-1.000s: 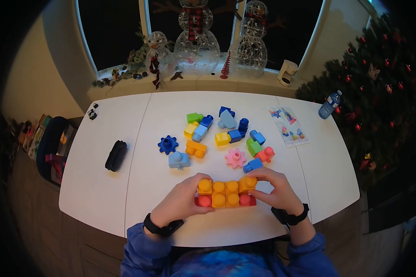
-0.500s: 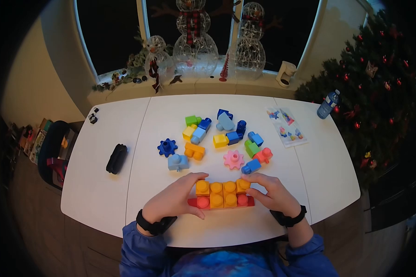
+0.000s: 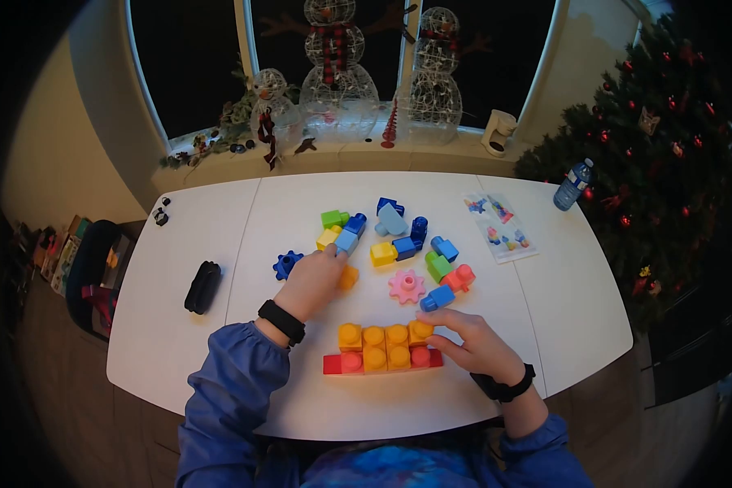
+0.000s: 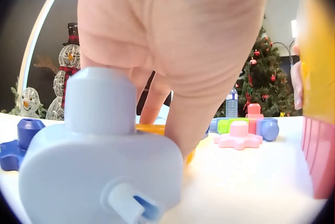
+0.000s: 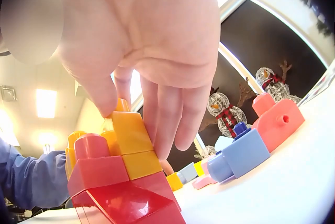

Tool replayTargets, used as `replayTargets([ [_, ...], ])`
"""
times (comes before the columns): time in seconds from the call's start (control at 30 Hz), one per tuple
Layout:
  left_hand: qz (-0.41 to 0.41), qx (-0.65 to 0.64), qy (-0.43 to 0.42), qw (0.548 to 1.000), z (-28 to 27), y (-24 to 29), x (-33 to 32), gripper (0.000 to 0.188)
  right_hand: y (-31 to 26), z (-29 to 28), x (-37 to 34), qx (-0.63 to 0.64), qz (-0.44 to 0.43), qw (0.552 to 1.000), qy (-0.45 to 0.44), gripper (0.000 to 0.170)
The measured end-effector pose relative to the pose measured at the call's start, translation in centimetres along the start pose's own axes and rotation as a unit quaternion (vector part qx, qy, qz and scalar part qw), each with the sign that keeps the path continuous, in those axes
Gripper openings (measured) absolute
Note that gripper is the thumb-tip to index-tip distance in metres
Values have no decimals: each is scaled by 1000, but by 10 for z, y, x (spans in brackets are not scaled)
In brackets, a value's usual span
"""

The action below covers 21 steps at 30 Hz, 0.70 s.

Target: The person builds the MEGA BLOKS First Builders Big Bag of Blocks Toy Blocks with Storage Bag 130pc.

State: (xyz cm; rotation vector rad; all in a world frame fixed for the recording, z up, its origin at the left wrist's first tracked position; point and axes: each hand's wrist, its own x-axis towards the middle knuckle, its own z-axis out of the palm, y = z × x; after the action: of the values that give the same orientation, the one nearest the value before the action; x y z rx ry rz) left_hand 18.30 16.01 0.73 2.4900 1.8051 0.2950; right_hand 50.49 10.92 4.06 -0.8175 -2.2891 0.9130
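In the head view an assembly of toy building blocks, red below and orange on top, lies before me. My right hand pinches its orange end block, thumb on one side and fingers on the other. My left hand reaches over the loose blocks and grips a loose orange block. In the left wrist view its thumb comes down on the near side and the fingers lie beyond. A light-blue block stands under that palm, hidden from the head view. A blue gear block lies left of the fingers.
Beyond the hands lie a pink gear block, a blue block, a coral block and several others. A black case lies on the left, a picture sheet and a water bottle at the right.
My left hand has let go of the assembly's left end and moved forward to the loose orange block. The right hand has stayed at the assembly's right end.
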Motion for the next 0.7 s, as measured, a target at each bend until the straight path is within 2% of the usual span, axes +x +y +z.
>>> replayTargets([
  [0.07,12,13,9,1000,8,-2,2,32,0,0,0,-2,-3,1000,1,40],
  [0.2,21,-3,-17,1000,8,-6,0,37,1,0,1,-3,-9,1000,1,40],
  [0.27,7,-42,-27,999,-20,4,-6,40,1,-1,1,-7,-12,1000,-3,41],
  [0.37,-4,-148,38,988,-55,21,-24,45,0,-6,3,-24,-29,999,-6,44],
  [0.43,26,-193,65,979,-74,35,-37,47,-7,-13,8,-44,-53,998,3,46],
  [0.5,73,-224,93,967,-77,45,-46,46,-22,-13,17,-55,-80,994,53,48],
  [0.6,125,-256,85,955,-78,62,-55,43,-36,-2,30,-55,-122,987,87,49],
  [0.7,103,-270,51,956,-78,75,-60,39,-33,4,33,-49,-124,989,60,46],
])
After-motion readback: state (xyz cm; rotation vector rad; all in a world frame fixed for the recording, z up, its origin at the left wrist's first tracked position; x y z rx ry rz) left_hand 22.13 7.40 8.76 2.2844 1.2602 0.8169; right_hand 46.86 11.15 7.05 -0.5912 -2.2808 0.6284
